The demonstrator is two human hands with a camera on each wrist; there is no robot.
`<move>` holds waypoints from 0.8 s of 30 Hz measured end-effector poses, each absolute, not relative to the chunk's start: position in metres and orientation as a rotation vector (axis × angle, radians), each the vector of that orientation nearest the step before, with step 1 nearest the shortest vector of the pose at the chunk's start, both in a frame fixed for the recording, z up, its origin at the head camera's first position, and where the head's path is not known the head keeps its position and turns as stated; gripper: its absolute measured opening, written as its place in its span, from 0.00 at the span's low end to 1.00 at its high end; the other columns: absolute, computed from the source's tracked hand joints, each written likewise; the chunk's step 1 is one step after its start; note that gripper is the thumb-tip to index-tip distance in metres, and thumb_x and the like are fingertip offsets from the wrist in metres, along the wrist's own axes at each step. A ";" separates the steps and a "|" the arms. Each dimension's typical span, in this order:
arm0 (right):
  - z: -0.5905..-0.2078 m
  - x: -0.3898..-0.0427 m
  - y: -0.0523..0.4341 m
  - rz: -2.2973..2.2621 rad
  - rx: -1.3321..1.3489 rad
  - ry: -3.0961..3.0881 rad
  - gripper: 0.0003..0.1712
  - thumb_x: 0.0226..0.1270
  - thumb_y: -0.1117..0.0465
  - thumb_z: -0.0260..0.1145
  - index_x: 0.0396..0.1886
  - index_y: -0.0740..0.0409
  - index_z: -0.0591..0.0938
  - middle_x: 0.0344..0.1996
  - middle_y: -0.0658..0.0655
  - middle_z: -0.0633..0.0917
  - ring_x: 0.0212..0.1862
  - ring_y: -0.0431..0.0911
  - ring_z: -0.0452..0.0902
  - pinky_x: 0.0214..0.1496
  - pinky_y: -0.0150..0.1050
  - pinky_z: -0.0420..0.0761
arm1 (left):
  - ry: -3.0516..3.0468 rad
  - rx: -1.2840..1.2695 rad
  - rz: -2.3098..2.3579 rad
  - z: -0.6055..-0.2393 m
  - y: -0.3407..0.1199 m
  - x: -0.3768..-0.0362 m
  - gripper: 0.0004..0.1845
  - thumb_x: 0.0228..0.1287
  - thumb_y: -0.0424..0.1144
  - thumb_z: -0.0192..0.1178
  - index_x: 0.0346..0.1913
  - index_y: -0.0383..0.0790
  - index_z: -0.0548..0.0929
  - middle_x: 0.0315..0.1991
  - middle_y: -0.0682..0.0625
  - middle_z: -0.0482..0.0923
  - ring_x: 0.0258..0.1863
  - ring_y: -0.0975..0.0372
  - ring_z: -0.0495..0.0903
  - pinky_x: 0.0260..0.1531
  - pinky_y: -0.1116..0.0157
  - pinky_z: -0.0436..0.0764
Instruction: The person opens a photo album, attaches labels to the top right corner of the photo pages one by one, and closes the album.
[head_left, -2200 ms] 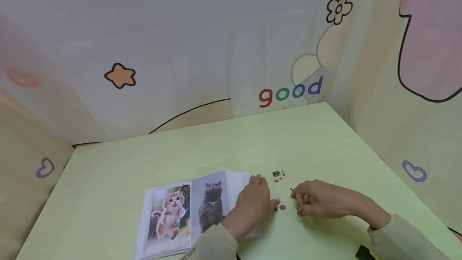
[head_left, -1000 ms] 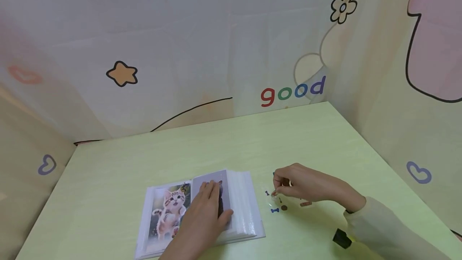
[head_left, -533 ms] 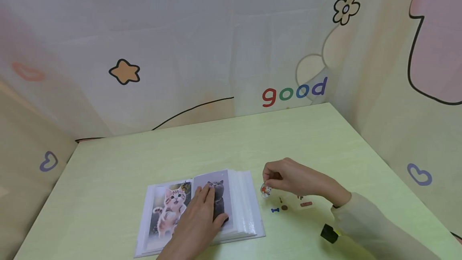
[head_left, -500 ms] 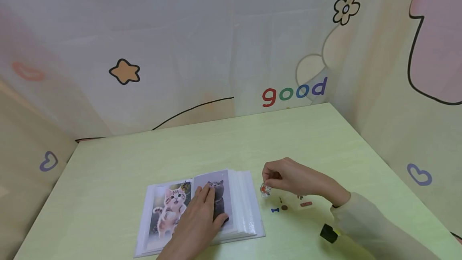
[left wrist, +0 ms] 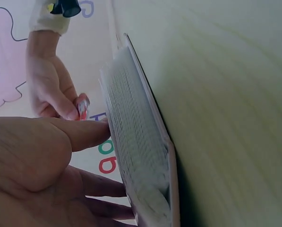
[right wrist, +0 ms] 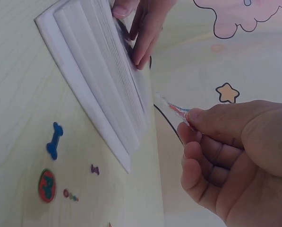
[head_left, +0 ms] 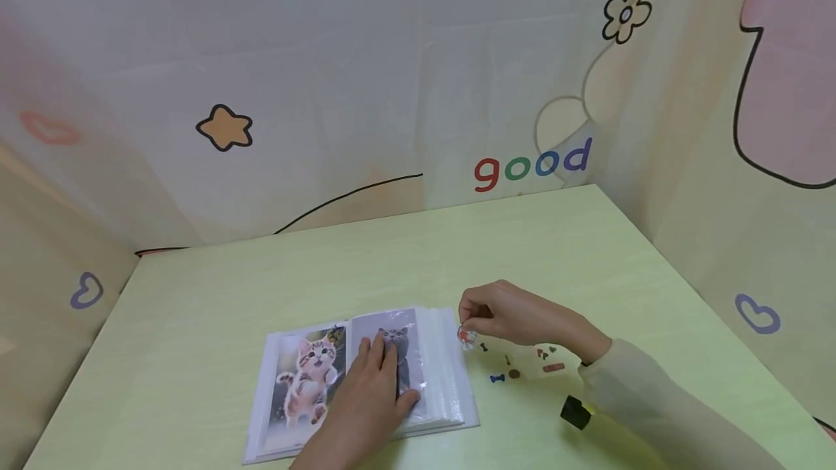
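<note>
An open photo album (head_left: 457,376) lies on the table, with a kitten picture (head_left: 305,390) on the left page and a grey cat picture (head_left: 408,361) on the right. My left hand (head_left: 366,397) rests on the right page, its fingers extended and partly covering the grey cat. Between thumb and forefinger, my right hand (head_left: 506,312) pinches a small clear sticker (head_left: 466,338) with a red and white design. In the right wrist view the sticker (right wrist: 176,111) is held above table level, beside the album's page edges. The left wrist view shows the left thumb (left wrist: 91,135) against the page block.
Right of the album lie several small stickers: a blue bone (head_left: 498,378), a round brown one (head_left: 514,374), a red strip (head_left: 554,367) and a dark bone (right wrist: 94,169). A black device (head_left: 576,413) hangs at the right wrist. A printed curtain (head_left: 366,93) stands behind the table.
My left hand has moved left from the album's right edge onto the grey cat page. My right hand has come left to the album's right edge with the sticker, uncovering small stickers on the table.
</note>
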State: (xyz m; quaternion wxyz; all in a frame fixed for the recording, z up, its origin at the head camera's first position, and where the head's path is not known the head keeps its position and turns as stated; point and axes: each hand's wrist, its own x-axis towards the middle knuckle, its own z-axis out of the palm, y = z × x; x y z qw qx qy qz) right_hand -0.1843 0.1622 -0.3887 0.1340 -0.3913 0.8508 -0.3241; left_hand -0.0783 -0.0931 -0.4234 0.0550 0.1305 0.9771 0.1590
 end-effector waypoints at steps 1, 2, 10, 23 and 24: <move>-0.389 -0.186 0.159 -0.939 -1.138 2.462 0.06 0.74 0.65 0.67 0.34 0.53 0.82 0.29 0.47 0.83 0.28 0.37 0.72 0.29 0.30 0.73 | 2.972 0.405 0.459 -0.424 -0.092 -0.078 0.42 0.70 0.53 0.66 0.71 0.20 0.69 0.75 0.26 0.58 0.75 0.33 0.57 0.71 0.43 0.64; -0.388 -0.188 0.155 -0.937 -1.139 2.459 0.06 0.74 0.65 0.67 0.34 0.53 0.83 0.29 0.47 0.83 0.28 0.37 0.72 0.29 0.30 0.73 | 2.973 0.408 0.435 -0.424 -0.092 -0.078 0.43 0.70 0.54 0.66 0.71 0.20 0.69 0.75 0.26 0.58 0.75 0.33 0.57 0.71 0.43 0.64; -0.385 -0.201 0.124 -0.932 -1.160 2.435 0.04 0.74 0.64 0.68 0.36 0.53 0.83 0.31 0.46 0.84 0.31 0.37 0.73 0.32 0.30 0.74 | 2.954 0.403 0.346 -0.424 -0.087 -0.078 0.46 0.68 0.56 0.66 0.72 0.20 0.66 0.76 0.26 0.56 0.76 0.33 0.55 0.70 0.42 0.65; -0.393 -0.227 0.086 -0.947 -1.268 2.318 0.04 0.73 0.67 0.68 0.35 0.57 0.84 0.32 0.45 0.87 0.33 0.40 0.79 0.39 0.32 0.78 | 2.941 0.437 0.337 -0.424 -0.088 -0.079 0.45 0.69 0.55 0.66 0.71 0.19 0.67 0.75 0.24 0.57 0.75 0.32 0.55 0.69 0.41 0.65; -0.393 -0.228 0.084 -0.943 -1.265 2.306 0.04 0.73 0.67 0.67 0.36 0.57 0.84 0.32 0.46 0.87 0.34 0.42 0.80 0.40 0.32 0.78 | 2.939 0.435 0.335 -0.424 -0.088 -0.079 0.45 0.69 0.55 0.66 0.71 0.19 0.66 0.75 0.24 0.57 0.75 0.32 0.55 0.70 0.41 0.65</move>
